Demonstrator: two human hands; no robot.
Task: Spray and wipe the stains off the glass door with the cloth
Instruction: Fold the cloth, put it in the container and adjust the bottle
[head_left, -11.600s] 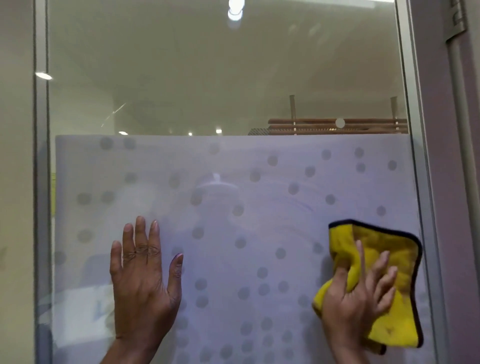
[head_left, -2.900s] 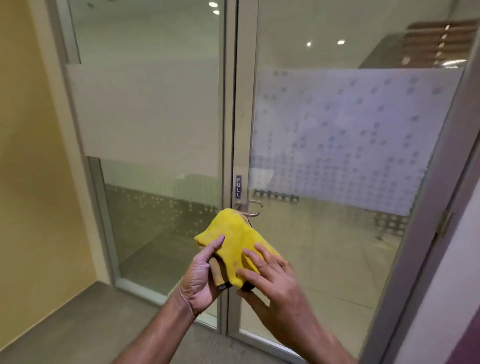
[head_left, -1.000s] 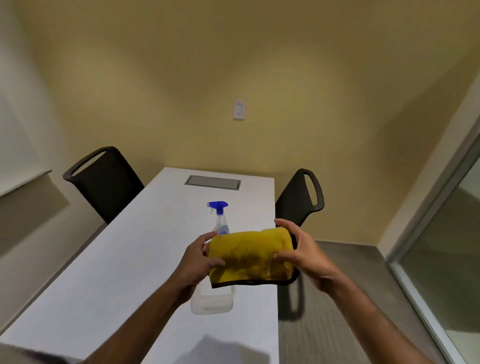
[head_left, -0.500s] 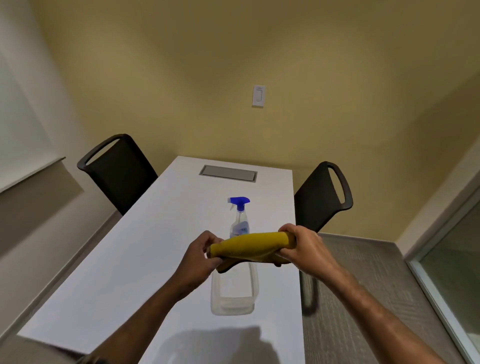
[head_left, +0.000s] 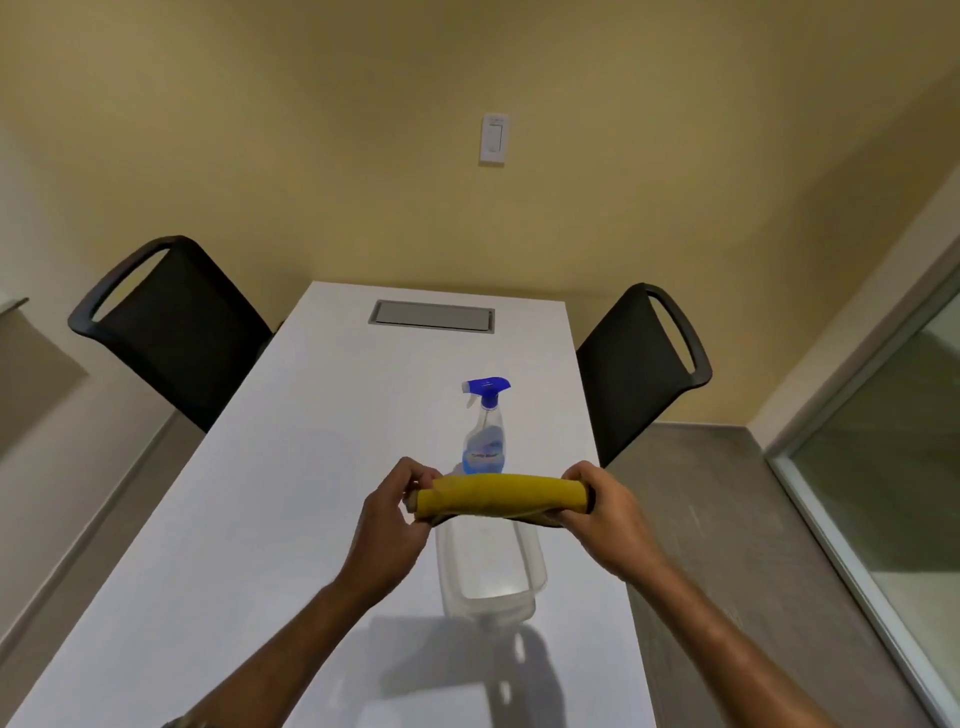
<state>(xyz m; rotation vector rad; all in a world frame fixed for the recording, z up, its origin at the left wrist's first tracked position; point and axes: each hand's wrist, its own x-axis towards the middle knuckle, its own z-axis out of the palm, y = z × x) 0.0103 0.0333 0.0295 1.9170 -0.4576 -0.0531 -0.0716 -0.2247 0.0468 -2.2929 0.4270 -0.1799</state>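
The yellow cloth (head_left: 501, 494), folded into a narrow roll, hangs in the air between both hands above a clear plastic container (head_left: 488, 569). My left hand (head_left: 392, 525) pinches its left end and my right hand (head_left: 602, 512) grips its right end. A spray bottle (head_left: 485, 428) with a blue trigger head stands upright on the white table (head_left: 260, 519), just behind the cloth. Only a strip of glass panel (head_left: 893, 467) shows at the right edge.
Two black chairs flank the table, one at the left (head_left: 166, 327) and one at the right (head_left: 641, 364). A grey cable hatch (head_left: 431, 316) is set into the table's far end. A yellow wall with a light switch (head_left: 493, 137) stands behind.
I turned from the glass door to the table. Over the last second the cloth was folded from a flat rectangle into a narrow roll, and the table came closer.
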